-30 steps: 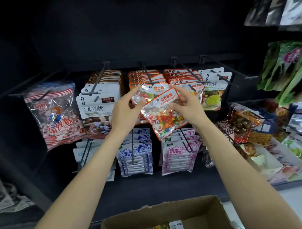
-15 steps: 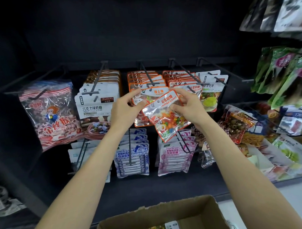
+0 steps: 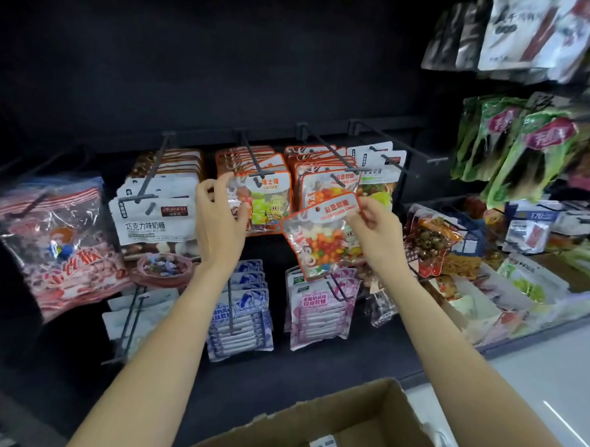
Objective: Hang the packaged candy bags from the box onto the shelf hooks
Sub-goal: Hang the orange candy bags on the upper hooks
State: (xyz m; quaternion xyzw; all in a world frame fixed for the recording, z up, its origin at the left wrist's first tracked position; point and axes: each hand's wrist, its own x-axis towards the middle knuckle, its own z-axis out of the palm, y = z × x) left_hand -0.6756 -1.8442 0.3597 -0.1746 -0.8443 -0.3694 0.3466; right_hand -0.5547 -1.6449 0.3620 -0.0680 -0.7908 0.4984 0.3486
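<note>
Since the earlier frame the left hand [image 3: 220,219] has let go of the jelly-bean candy bag [image 3: 324,237] and shifted left to the sugar-candy bags [image 3: 269,200] hanging on the middle hook [image 3: 254,161], where its curled fingers and thumb rest against the edge of the front packet; whether it truly pinches that packet cannot be told. Now the right hand [image 3: 374,230] alone carries the jelly-bean bag, its grip narrow, thumb and fingertips pinching the upper right corner of the orange-rimmed header.

That bag hangs tilted, header up and toward the right, its long axis slanting down to the left, so the bag lies left of and slightly below the holding hand. Its hang hole sits in the header just below and in front of the tip of the jelly-bean hook [image 3: 335,161], which already carries a row of like packets [image 3: 325,185]. The coming move likely turns on this: the hole must rise and square up to the hook's tip, which points out toward the person, and the right hand is the nearer one to do it.

At the bottom edge the cardboard box [image 3: 327,423] stands open, with more packets partly visible inside.
</note>
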